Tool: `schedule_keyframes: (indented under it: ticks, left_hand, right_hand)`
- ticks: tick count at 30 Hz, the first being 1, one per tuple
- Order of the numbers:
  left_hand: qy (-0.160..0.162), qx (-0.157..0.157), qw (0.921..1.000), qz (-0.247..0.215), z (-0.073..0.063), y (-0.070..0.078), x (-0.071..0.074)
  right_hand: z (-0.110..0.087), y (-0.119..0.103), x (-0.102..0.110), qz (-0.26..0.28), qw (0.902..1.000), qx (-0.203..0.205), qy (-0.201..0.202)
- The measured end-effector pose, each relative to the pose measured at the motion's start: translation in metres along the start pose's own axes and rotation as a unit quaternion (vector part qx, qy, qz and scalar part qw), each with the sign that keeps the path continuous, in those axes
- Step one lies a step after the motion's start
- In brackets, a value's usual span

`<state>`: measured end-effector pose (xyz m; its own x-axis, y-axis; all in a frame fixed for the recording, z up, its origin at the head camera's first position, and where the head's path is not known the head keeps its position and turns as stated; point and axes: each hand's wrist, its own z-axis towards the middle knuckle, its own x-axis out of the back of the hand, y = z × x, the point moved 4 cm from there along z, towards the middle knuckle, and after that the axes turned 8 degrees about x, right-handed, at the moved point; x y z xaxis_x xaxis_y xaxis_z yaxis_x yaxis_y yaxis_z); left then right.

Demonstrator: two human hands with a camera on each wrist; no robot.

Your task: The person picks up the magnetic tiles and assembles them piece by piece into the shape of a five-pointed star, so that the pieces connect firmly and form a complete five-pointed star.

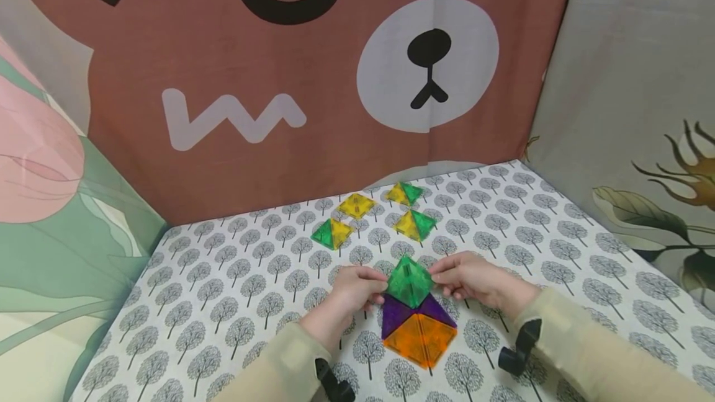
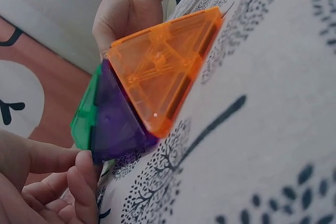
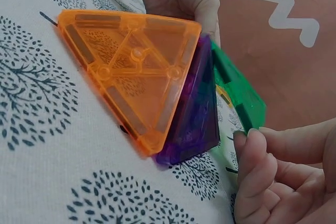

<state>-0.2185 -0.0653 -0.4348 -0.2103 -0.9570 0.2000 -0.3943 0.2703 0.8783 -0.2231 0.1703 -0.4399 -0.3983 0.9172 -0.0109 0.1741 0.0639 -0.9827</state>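
Green triangular magnetic tiles [image 1: 409, 281], translucent and joined along a ridge, form the far end of a small build. Just in front of them come purple triangular tiles [image 2: 119, 121], then a pair of orange triangular tiles [image 1: 421, 337] nearest the person, standing at a slant on the cloth. My left hand [image 1: 353, 290] pinches the left corner of the green pair between thumb and fingertips. From the other side, my right hand [image 1: 472, 278] pinches its right corner, as the right wrist view shows with the green tile [image 3: 244, 90] at the fingertips.
Farther back lie a yellow tile pair [image 1: 357, 205] and several green-and-yellow pairs, such as the left one [image 1: 332, 234] and the right one [image 1: 415, 225]. A tree-print cloth [image 1: 268, 306] covers the table. Behind it hangs a bear-print curtain [image 1: 313, 166].
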Motion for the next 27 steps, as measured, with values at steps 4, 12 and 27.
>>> schedule_keyframes:
  ticks: [4,12,27]
  left_hand:
    - [-0.001,0.003,1.0,0.0,-0.0007,-0.0005,-0.0001]
    - [-0.011,-0.001,0.9999,0.0,-0.0011,-0.0008,0.0004]
    - [-0.008,-0.006,0.9999,0.005,-0.0056,0.0006,0.001]
  right_hand:
    - [0.0001,0.0003,-0.0004,-0.003,1.0,0.001,-0.002]
    - [0.001,-0.0007,-0.0018,-0.025,0.9997,0.008,0.0]
    - [-0.0011,-0.0044,-0.0099,-0.082,0.9963,0.025,0.007]
